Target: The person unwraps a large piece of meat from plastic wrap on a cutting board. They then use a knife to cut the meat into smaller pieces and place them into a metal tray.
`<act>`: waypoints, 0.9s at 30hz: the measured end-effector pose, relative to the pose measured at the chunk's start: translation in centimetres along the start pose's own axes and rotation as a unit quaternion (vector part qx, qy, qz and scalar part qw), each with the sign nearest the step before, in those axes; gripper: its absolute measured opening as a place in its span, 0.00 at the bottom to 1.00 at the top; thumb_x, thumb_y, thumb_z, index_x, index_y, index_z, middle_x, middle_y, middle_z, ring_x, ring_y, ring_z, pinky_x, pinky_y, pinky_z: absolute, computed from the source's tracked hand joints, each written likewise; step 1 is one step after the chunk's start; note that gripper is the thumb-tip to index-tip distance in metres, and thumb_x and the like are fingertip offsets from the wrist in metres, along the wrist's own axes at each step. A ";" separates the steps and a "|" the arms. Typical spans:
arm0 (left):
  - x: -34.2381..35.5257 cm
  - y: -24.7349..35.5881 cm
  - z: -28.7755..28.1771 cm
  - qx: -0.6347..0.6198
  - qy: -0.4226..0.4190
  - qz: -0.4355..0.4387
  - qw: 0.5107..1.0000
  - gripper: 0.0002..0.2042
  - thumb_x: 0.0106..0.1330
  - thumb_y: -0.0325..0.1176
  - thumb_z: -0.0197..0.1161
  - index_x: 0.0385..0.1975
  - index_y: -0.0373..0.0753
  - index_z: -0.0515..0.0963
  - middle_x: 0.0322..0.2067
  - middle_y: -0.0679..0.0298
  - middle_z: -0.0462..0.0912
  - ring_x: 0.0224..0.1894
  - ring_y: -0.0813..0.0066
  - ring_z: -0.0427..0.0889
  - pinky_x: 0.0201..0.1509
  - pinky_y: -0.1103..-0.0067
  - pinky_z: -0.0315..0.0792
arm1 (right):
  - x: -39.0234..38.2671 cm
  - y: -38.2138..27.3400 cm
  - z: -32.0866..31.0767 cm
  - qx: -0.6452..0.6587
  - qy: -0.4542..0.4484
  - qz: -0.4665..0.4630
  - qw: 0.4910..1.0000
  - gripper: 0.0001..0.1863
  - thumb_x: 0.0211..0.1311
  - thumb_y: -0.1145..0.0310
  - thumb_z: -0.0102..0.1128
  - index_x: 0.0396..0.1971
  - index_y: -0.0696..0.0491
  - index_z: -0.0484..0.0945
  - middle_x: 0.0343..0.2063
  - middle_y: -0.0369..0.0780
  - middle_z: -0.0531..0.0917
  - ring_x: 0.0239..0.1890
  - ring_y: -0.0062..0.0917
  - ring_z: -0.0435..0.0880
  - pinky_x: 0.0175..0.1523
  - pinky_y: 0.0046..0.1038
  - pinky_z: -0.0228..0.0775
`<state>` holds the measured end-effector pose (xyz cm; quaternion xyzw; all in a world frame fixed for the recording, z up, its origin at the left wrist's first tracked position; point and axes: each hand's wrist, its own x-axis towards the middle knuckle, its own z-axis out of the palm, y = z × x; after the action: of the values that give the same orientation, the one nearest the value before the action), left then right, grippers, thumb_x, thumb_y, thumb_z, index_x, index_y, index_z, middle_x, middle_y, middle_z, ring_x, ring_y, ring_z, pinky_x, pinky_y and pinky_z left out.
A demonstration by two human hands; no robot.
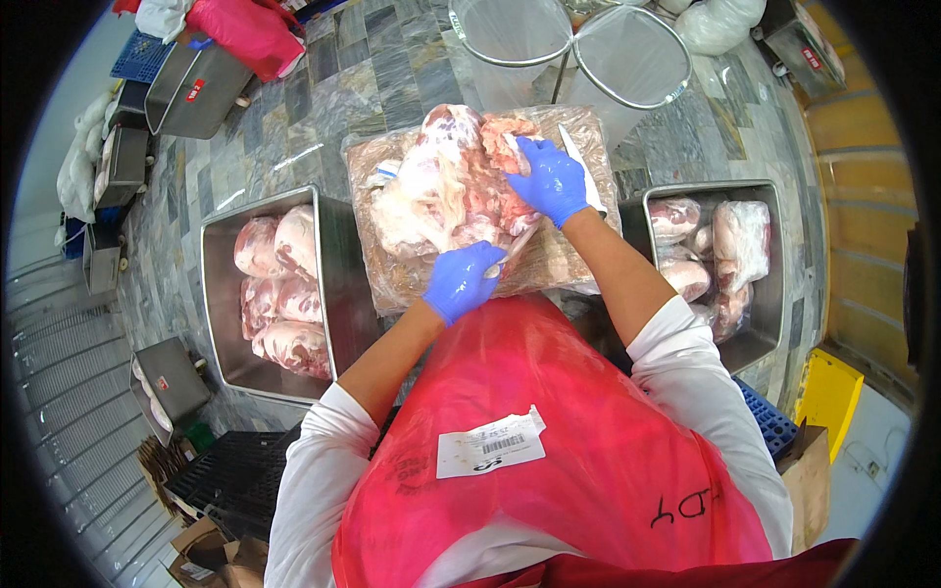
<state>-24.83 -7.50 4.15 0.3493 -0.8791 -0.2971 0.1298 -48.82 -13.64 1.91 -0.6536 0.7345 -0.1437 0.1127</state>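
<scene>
A large cut of raw meat, pink with white fat, lies on a plastic-wrapped board in front of me. My left hand, in a blue glove, is closed on the near edge of the meat. My right hand, gloved alike, grips the meat's far right part, thumb and fingers apart around the flesh. Just right of that hand a knife with a pale blade lies on the board, partly hidden by my hand and wrist.
Steel tubs with meat stand on both sides: the left tub and the right tub. Beyond the board are two hoops with clear bags. More steel bins line the left. A yellow panel stands at right.
</scene>
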 end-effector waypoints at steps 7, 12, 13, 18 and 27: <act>-2.4 0.2 -0.9 -0.002 0.015 -0.030 0.999 0.11 0.68 0.38 0.66 0.46 0.44 0.87 0.39 0.57 0.87 0.39 0.54 0.88 0.41 0.63 0.82 | -1.0 -1.0 -0.5 0.007 -0.022 0.043 0.999 0.36 0.60 0.45 0.67 0.66 0.45 0.74 0.54 0.50 0.83 0.51 0.45 0.86 0.52 0.44 0.81; -2.5 -1.0 -3.5 -0.031 0.077 -0.152 0.985 0.14 0.69 0.42 0.68 0.48 0.44 0.87 0.40 0.55 0.88 0.40 0.55 0.88 0.43 0.65 0.82 | -1.2 -0.2 -0.1 0.037 0.011 0.008 0.999 0.36 0.62 0.45 0.66 0.67 0.44 0.73 0.55 0.51 0.82 0.52 0.47 0.86 0.54 0.45 0.80; -2.3 -1.9 -4.1 0.008 0.092 -0.152 0.984 0.14 0.69 0.42 0.68 0.49 0.43 0.86 0.39 0.55 0.89 0.40 0.55 0.89 0.43 0.66 0.82 | -1.2 0.2 0.4 0.046 0.025 -0.009 0.999 0.35 0.62 0.45 0.65 0.67 0.45 0.73 0.55 0.52 0.81 0.51 0.48 0.86 0.54 0.46 0.80; 1.3 -4.0 -6.2 0.151 0.134 -0.166 0.965 0.26 0.65 0.47 0.71 0.60 0.43 0.79 0.57 0.48 0.81 0.56 0.45 0.82 0.57 0.58 0.76 | -0.4 1.0 0.3 0.068 0.015 -0.039 0.997 0.34 0.65 0.45 0.64 0.68 0.45 0.72 0.59 0.51 0.80 0.55 0.49 0.83 0.59 0.46 0.77; 5.9 -8.9 -2.4 0.014 0.205 -0.347 0.915 0.44 0.67 0.57 0.64 0.76 0.35 0.56 0.67 0.35 0.66 0.64 0.32 0.72 0.65 0.49 0.69 | 0.5 2.2 -0.2 0.136 0.064 -0.142 0.978 0.35 0.66 0.52 0.67 0.69 0.52 0.72 0.61 0.49 0.79 0.60 0.45 0.82 0.64 0.42 0.74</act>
<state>-23.27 -17.75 0.69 0.6870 -0.6611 -0.2333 0.1910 -50.96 -13.92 1.29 -0.7193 0.6133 -0.2984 0.1320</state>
